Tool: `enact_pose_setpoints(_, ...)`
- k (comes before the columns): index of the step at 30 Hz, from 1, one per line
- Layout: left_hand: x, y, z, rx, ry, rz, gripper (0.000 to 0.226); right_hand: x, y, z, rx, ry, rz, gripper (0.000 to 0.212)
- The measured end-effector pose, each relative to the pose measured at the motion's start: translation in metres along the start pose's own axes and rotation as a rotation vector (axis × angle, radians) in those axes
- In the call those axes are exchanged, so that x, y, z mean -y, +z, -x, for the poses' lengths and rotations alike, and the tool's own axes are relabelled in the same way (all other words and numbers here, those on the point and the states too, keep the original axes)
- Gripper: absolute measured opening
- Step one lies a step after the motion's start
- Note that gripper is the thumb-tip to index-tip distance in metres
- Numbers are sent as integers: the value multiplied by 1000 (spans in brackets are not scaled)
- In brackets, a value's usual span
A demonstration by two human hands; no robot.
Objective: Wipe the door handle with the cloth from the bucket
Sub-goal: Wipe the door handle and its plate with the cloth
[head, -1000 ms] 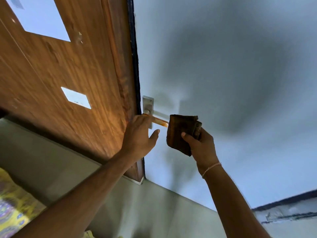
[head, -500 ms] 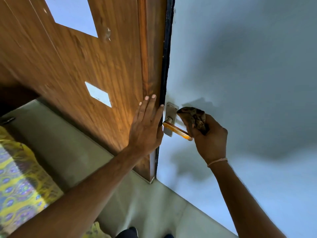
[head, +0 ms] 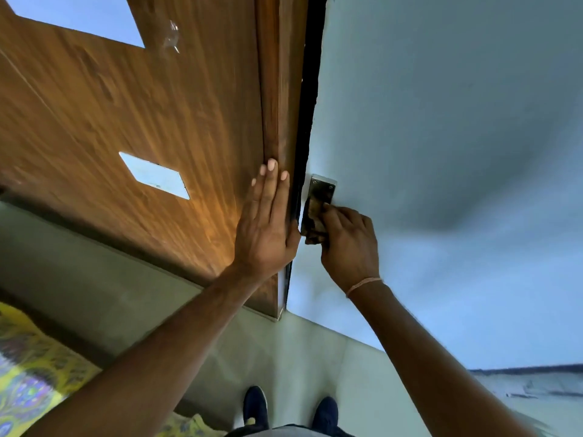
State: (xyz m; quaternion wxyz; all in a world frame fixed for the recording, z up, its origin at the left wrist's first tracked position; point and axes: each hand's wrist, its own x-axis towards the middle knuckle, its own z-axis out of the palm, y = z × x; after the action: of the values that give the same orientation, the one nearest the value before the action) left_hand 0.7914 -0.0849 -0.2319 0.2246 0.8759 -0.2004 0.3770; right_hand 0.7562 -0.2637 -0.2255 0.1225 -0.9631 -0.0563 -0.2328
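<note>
The left hand (head: 265,228) lies flat, fingers extended, on the wooden door (head: 176,121) edge, holding nothing. The metal handle plate (head: 321,190) shows above the cloth (head: 312,216) (dark, bunched), which covers the lever. The right hand (head: 350,247) fingers close on the cloth.

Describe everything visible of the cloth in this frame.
The cloth is dark brown, bunched into a small wad and mottled. The right hand holds it in its grip, pressing it against the lower part of the metal handle plate beside the door edge. The lever itself is hidden under it.
</note>
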Motion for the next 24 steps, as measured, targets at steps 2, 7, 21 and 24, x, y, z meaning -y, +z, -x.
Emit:
enact_pose_setpoints(2,4,3,1,-14,29,2,95,3,4,3,17,0,35,49)
enact_pose_setpoints(7,11,12,5,-14,71,26,86,-13,4,21,-36,69,69,59)
enact_pose_setpoints(21,16,16,1,16,77,140,73,-2,4,37,-94,247,196,58)
enact_pose_setpoints(24,17,16,1,15,85,159,73,28,19,13,-128,187,178,54)
